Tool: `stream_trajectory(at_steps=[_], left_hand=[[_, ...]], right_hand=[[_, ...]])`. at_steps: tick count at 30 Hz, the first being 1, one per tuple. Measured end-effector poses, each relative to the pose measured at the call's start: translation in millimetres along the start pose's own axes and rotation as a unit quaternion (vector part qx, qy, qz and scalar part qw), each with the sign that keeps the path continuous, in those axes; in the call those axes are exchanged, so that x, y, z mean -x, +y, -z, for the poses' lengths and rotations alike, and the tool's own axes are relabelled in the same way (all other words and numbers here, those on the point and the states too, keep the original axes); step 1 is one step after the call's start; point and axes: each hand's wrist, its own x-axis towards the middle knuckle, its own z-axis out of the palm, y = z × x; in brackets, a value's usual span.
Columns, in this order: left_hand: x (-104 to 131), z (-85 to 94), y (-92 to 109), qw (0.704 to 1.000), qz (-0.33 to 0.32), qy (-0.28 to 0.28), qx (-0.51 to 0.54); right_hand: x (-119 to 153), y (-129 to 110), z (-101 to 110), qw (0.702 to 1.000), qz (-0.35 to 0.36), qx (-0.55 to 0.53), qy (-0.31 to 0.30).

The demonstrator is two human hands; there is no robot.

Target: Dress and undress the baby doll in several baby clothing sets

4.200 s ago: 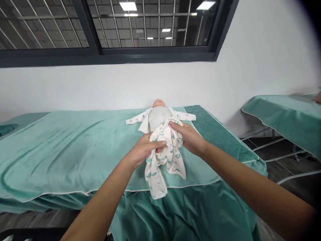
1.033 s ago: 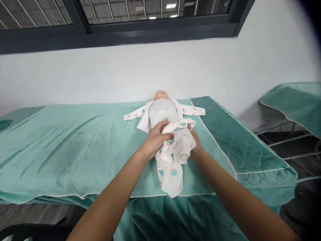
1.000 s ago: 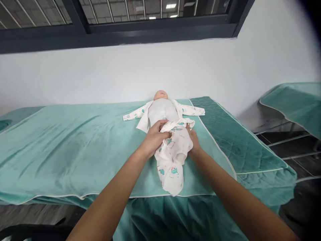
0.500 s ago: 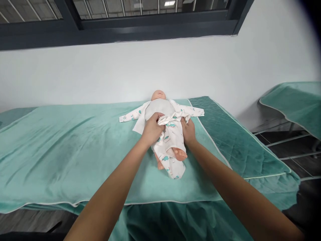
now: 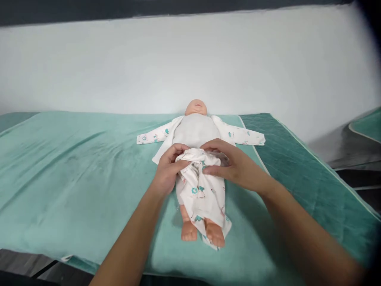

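Note:
A baby doll lies on its back, its head by the wall and its feet toward me. It has on a grey top under an open white printed jacket, sleeves spread to both sides. White printed baby pants are bunched over its hips and legs, with both bare feet showing below. My left hand pinches the gathered waist of the pants between thumb and fingers. From the other side, my right hand is curled around the waist fabric, fingertips partly hidden in the folds.
A light green cover spreads beneath the doll, wrinkled on the left. Darker quilted fabric lies to the right. The white wall rises behind the head. Another green-covered surface stands at the far right.
The view has tilted down and come closer. My right hand has moved from the side of the pants up over the waist. The doll's legs now lie straighter, with both feet visible.

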Motion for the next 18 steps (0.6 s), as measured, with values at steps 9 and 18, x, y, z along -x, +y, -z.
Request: stream_trajectory(at_steps=[9,18], left_hand=[[3,5.4,-4,0.996,0.046,-0.045,-0.057],[7,3.7,-2,0.984,0.136,-0.096,-0.068]], right_hand=[[-33,9,-5,0.993,-0.057,-0.083,-0.064],[-22,19,-17,0.952,-0.099,-0.288,0.017]])
